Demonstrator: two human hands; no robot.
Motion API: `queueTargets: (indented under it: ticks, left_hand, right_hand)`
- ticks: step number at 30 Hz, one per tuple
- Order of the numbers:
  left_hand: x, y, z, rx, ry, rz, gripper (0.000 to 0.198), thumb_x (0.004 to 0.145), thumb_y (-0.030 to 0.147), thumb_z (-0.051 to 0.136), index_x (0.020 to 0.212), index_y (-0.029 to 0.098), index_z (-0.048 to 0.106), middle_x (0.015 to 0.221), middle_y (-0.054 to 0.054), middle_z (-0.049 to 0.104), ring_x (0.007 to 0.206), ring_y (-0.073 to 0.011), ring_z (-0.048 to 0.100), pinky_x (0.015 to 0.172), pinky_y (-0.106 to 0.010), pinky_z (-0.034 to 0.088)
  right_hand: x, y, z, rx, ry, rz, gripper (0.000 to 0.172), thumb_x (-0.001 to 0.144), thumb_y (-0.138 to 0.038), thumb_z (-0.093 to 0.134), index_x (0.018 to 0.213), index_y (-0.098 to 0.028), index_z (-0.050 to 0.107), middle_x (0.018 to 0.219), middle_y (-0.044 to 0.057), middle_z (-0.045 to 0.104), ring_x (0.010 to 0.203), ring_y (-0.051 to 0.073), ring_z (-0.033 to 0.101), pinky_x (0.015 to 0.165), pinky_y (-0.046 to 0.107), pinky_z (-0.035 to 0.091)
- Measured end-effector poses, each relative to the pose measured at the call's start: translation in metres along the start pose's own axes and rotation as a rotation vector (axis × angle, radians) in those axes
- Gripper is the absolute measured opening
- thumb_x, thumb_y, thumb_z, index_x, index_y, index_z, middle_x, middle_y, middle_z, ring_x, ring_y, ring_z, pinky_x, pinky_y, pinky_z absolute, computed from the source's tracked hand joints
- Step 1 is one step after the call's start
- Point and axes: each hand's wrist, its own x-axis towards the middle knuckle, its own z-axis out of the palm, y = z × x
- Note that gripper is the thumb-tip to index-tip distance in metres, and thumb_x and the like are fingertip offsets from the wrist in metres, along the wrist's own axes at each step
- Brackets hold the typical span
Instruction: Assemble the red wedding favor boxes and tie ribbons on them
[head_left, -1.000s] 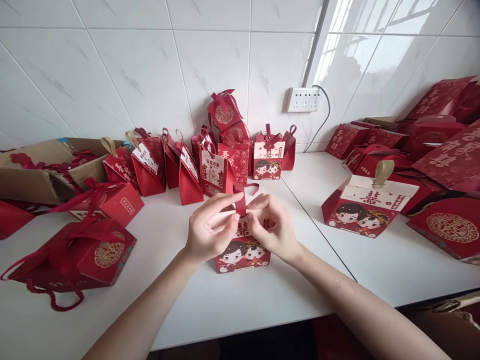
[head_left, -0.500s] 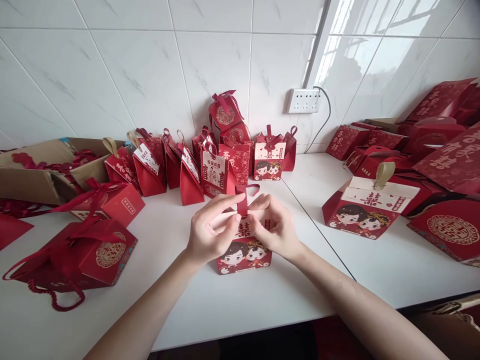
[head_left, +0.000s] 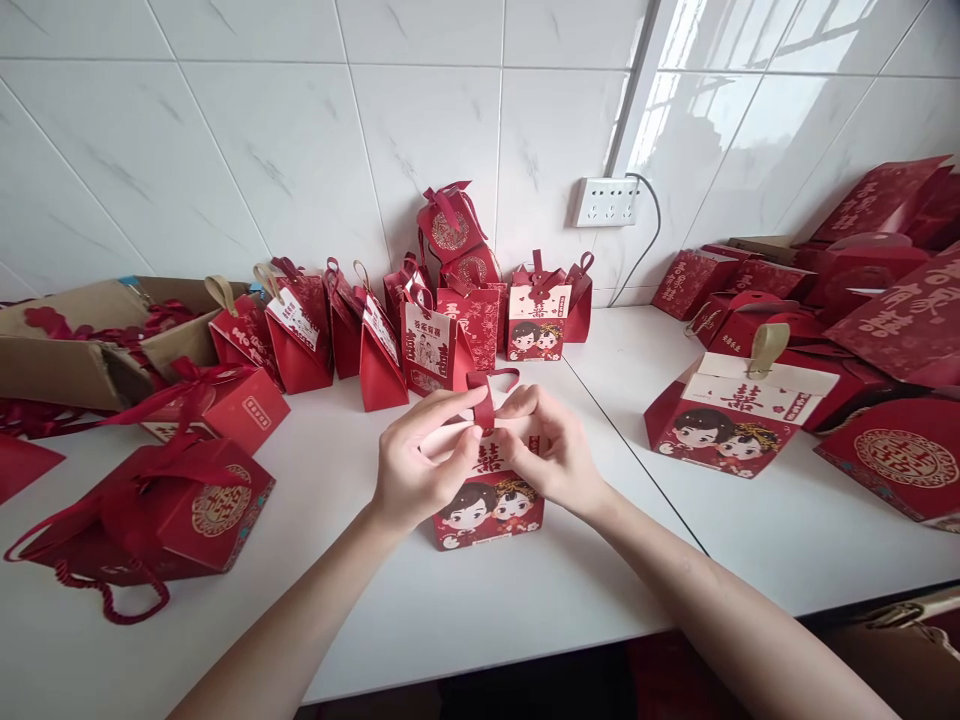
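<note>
Left hand (head_left: 420,462) and right hand (head_left: 551,448) are both pinching the red ribbon handle (head_left: 484,400) atop the small gift box (head_left: 491,505), grip clenched, on the tabletop (head_left: 465,600).

A white table (head_left: 465,610) stands against a white tiled wall (head_left: 225,150). A wall socket (head_left: 604,200) with a dark cable (head_left: 651,240) sits near the corner. Along the back, a row of small red gift boxes (head_left: 375,345) stands upright, one box stacked on top (head_left: 448,222). At far left, an open cardboard carton (head_left: 67,350) holds red ribbons. In front of it lie a ribboned red box (head_left: 225,405) and a red box with a gold emblem (head_left: 202,505). At right stands a larger box printed with a cartoon couple (head_left: 739,412), topped by a beige handle (head_left: 768,347), beside a pile of flat red boxes (head_left: 885,270).
</note>
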Motion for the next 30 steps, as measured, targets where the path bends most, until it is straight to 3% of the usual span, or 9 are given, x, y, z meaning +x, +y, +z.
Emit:
queueTargets:
  ticks: [9,20,26,30]
  left_hand:
    - [-0.0013,0.0017,0.0013,0.169,0.040,0.077,0.031,0.079,0.013,0.061,0.109,0.017,0.068,0.085,-0.003,0.071,0.070,-0.0104,0.064,0.063,-0.019,0.057]
    - [-0.0001,-0.0009,-0.0009,0.136,-0.007,0.117,0.035,0.081,0.015,0.060,0.115,0.017,0.065,0.085,-0.004,0.069,0.069,-0.0106,0.063,0.061,-0.020,0.056]
    - [-0.0013,-0.0019,0.0010,0.204,0.058,0.082,0.025,0.081,0.019,0.064,0.107,0.018,0.065,0.089,-0.003,0.072,0.072,-0.0104,0.067,0.065,-0.019,0.058]
    - [0.0005,-0.0001,0.0018,0.205,0.029,0.177,0.015,0.082,0.011,0.061,0.094,0.018,0.067,0.086,-0.002,0.071,0.076,-0.0103,0.067,0.069,-0.018,0.057]
  right_hand:
    - [-0.0018,0.0021,0.0010,-0.034,0.008,-0.019,0.016,0.088,-0.028,0.054,0.076,-0.021,0.045,0.065,-0.001,0.054,0.056,0.012,0.049,0.048,0.024,0.042]
    - [-0.0019,0.0014,0.0011,-0.060,0.017,-0.066,0.016,0.089,-0.029,0.052,0.077,-0.021,0.045,0.066,-0.001,0.055,0.058,0.012,0.051,0.050,0.025,0.044]
    - [-0.0024,0.0022,0.0019,-0.055,0.014,-0.071,0.015,0.089,-0.027,0.053,0.077,-0.021,0.046,0.066,-0.001,0.055,0.056,0.011,0.050,0.049,0.025,0.042]
    - [-0.0021,0.0017,0.0025,-0.041,0.018,-0.076,0.013,0.088,-0.025,0.053,0.078,-0.021,0.045,0.066,-0.002,0.055,0.055,0.011,0.049,0.048,0.024,0.041]
